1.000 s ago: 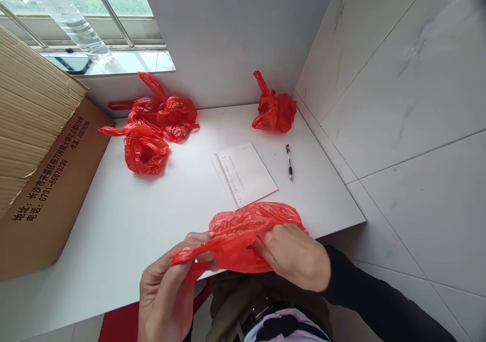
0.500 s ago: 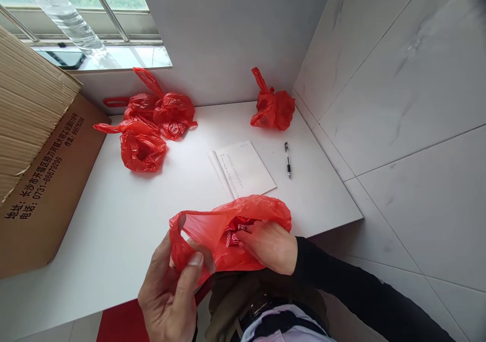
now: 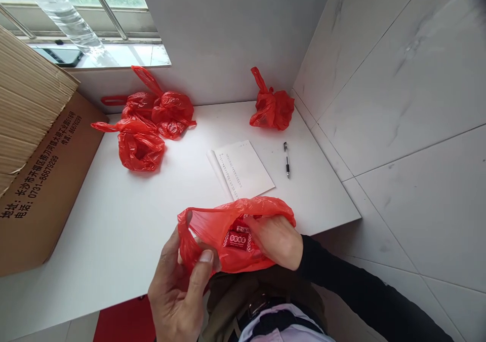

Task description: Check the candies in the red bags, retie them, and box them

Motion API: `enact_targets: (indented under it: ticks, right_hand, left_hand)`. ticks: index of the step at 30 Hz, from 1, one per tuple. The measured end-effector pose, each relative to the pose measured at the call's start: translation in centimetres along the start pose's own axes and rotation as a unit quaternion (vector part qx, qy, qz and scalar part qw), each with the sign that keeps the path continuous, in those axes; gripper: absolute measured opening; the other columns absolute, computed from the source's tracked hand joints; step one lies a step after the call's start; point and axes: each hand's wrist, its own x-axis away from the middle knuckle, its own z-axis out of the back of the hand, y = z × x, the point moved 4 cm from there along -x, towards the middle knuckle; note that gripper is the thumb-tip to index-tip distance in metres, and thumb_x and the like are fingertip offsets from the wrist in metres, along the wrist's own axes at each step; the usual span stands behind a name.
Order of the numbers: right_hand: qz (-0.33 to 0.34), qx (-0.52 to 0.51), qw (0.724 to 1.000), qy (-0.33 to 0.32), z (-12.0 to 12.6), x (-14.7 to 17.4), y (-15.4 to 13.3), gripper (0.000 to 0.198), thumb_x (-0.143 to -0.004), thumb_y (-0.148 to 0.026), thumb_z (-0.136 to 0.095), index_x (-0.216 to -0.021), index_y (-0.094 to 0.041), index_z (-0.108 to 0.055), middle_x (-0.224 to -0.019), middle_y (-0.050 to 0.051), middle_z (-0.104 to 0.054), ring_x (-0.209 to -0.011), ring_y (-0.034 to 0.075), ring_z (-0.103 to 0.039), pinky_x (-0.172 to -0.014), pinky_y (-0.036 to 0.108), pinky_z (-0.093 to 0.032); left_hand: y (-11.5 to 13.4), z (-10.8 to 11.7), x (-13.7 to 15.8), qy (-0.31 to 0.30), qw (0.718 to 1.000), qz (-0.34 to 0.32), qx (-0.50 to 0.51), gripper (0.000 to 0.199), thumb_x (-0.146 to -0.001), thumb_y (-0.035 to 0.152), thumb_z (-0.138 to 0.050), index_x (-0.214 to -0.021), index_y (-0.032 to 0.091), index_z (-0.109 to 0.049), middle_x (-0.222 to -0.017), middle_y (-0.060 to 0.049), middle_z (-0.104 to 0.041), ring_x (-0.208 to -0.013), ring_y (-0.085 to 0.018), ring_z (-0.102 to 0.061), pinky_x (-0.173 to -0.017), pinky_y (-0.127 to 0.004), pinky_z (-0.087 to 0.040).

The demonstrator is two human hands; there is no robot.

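Left hand (image 3: 178, 291) pinches the red bag (image 3: 212, 230) open at the worktop (image 3: 125, 220) edge; right hand (image 3: 279, 240) grips a packet (image 3: 237, 239) inside.

White table (image 3: 152, 220): red bags (image 3: 141, 147), notebook (image 3: 243, 172), pen (image 3: 287, 159), carton (image 3: 41, 180).

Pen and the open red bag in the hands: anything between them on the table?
Head view: only the notebook's near corner and bare white table separate pen from held bag.
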Motion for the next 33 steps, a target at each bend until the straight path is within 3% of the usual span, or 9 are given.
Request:
enact_targets:
  ticks: [7, 11, 14, 18, 21, 24, 26, 29, 33]
  right_hand:
    - [-0.041, -0.01, 0.998, 0.035, 0.3, -0.1, 1.2, 0.033, -0.087, -0.006, -0.045, -0.111, -0.013, -0.066, -0.085, 0.007, -0.073, -0.079, 0.024, -0.072, -0.065, 0.027, -0.049]
    - [-0.061, -0.023, 0.997, 0.034, 0.5, -0.2, 1.9, 0.021, -0.088, -0.006, -0.05, -0.097, -0.013, -0.068, -0.075, 0.008, -0.071, -0.07, 0.023, -0.07, -0.059, 0.028, -0.046]
    - [-0.038, -0.066, 0.996, 0.035, 1.5, 0.4, 1.9, 0.023, -0.099, -0.017, -0.047, -0.107, -0.015, -0.069, -0.078, 0.006, -0.072, -0.071, 0.022, -0.07, -0.063, 0.03, -0.048]
    - [0.08, -0.252, 0.958, 0.115, 5.0, 2.8, 0.7, 0.033, -0.106, -0.039, -0.046, -0.128, -0.02, -0.063, -0.107, 0.006, -0.074, -0.096, 0.02, -0.069, -0.087, 0.032, -0.052]
    - [0.134, -0.336, 0.911, 0.197, 7.7, 4.4, 0.1, 0.054, -0.099, -0.053, -0.058, -0.142, -0.02, -0.053, -0.11, 0.005, -0.071, -0.091, 0.015, -0.065, -0.086, 0.028, -0.053]
    - [0.163, -0.365, 0.875, 0.271, 9.2, 4.8, -0.7, 0.073, -0.093, -0.063, -0.063, -0.148, -0.019, -0.045, -0.092, 0.001, -0.068, -0.075, 0.012, -0.059, -0.073, 0.024, -0.053]
    - [0.193, -0.366, 0.853, 0.319, 9.8, 4.7, -1.3, 0.058, -0.096, -0.057, -0.061, -0.14, -0.02, -0.053, -0.083, -0.002, -0.066, -0.069, 0.011, -0.056, -0.068, 0.023, -0.051]
    - [0.22, -0.356, 0.829, 0.372, 10.6, 4.6, -2.1, 0.018, -0.102, -0.033, -0.058, -0.113, -0.02, -0.065, -0.077, -0.003, -0.067, -0.064, 0.009, -0.055, -0.067, 0.022, -0.051]
    - [0.216, -0.362, 0.823, 0.38, 11.5, 4.8, -2.5, 0.009, -0.101, -0.026, -0.057, -0.101, -0.022, -0.064, -0.078, -0.003, -0.072, -0.06, 0.01, -0.057, -0.064, 0.023, -0.051]
  left_hand:
    - [-0.6, 0.0, -0.1, -0.029, 0.999, -0.024, -0.03, 0.051, -0.086, 0.032, -0.075, -0.136, 0.029, -0.065, -0.108, -0.004, -0.071, -0.095, -0.022, -0.066, -0.071, -0.026, -0.056]
    - [-0.6, -0.4, 0.1, -0.04, 0.998, -0.022, -0.045, 0.053, -0.087, 0.033, -0.074, -0.138, 0.03, -0.063, -0.102, -0.003, -0.071, -0.087, -0.02, -0.066, -0.073, -0.028, -0.056]
    - [-0.3, -0.6, 0.1, -0.022, 0.999, -0.022, -0.043, 0.051, -0.089, 0.03, -0.072, -0.139, 0.03, -0.062, -0.093, -0.002, -0.07, -0.083, -0.019, -0.064, -0.078, -0.031, -0.055]
    - [0.8, -0.4, -0.5, 0.017, 0.987, -0.159, -0.004, 0.036, -0.093, 0.024, -0.064, -0.128, 0.033, -0.071, -0.1, -0.002, -0.068, -0.095, -0.019, -0.061, -0.097, -0.036, -0.049]
    - [1.8, -0.7, -0.6, 0.043, 0.965, -0.26, 0.006, 0.032, -0.094, 0.023, -0.061, -0.119, 0.036, -0.076, -0.122, -0.001, -0.066, -0.121, -0.024, -0.055, -0.114, -0.043, -0.039]
    - [2.2, -2.1, 0.2, -0.017, 0.973, -0.228, 0.029, 0.033, -0.097, 0.023, -0.056, -0.119, 0.038, -0.075, -0.131, 0.001, -0.065, -0.131, -0.026, -0.053, -0.115, -0.046, -0.04]
    - [2.4, -2.8, 1.2, -0.058, 0.981, -0.183, 0.021, 0.028, -0.097, 0.026, -0.057, -0.114, 0.038, -0.076, -0.124, 0.0, -0.069, -0.125, -0.028, -0.059, -0.113, -0.048, -0.043]
    - [2.5, -2.8, 2.1, -0.053, 0.991, -0.118, -0.02, 0.018, -0.096, 0.034, -0.061, -0.105, 0.033, -0.076, -0.109, -0.003, -0.073, -0.116, -0.028, -0.064, -0.11, -0.047, -0.046]
    - [2.3, -2.4, 1.4, -0.102, 0.991, -0.047, -0.068, 0.036, -0.092, 0.044, -0.064, -0.126, 0.03, -0.068, -0.127, -0.009, -0.067, -0.123, -0.031, -0.06, -0.102, -0.042, -0.053]
